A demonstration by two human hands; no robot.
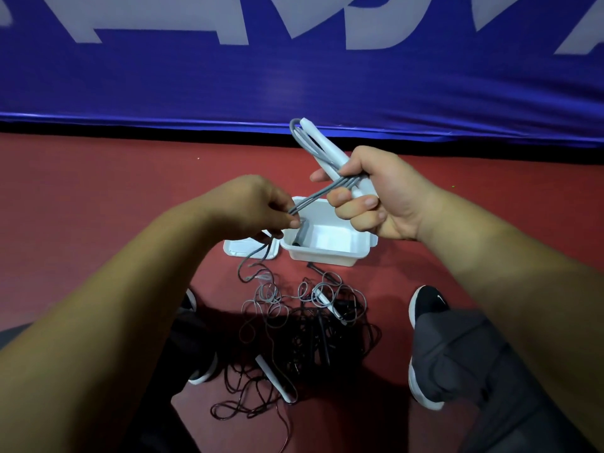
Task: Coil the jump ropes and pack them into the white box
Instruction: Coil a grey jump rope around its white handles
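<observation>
We sat on the red floor (pixel 98 191) with the white box (pixel 322 258) in front of us, near the far edge of the floor where the blue banner (pixel 294 76) hung. Our right hand (pixel 385 197) was closed tight around a white handle (pixel 318 143) and some loops of the grey rope (pixel 322 191), so the loops could not slip apart. The handle pointed up and away from us, with a loop beside it. Our left hand (pixel 258 207) pinched the grey strands just above the left side of the box. We think it pulled them straight so the next loop would lie neat. The loose end hung down from that hand to the floor. The box was open, and its lid (pixel 243 250) lay flat just beside it on the left, out of the way. Something grey and dark lay by the left wall of the box (pixel 299 238); we could not tell what it was. Between our shoes (pixel 428 305) lay a big tangle of ropes (pixel 310 325), dark ones and grey ones, with white handles (pixel 274 377) poking out. It sat close to us so we could reach it. We think most of the job was left to do, and the tangle could catch on the rope we were coiling.
</observation>
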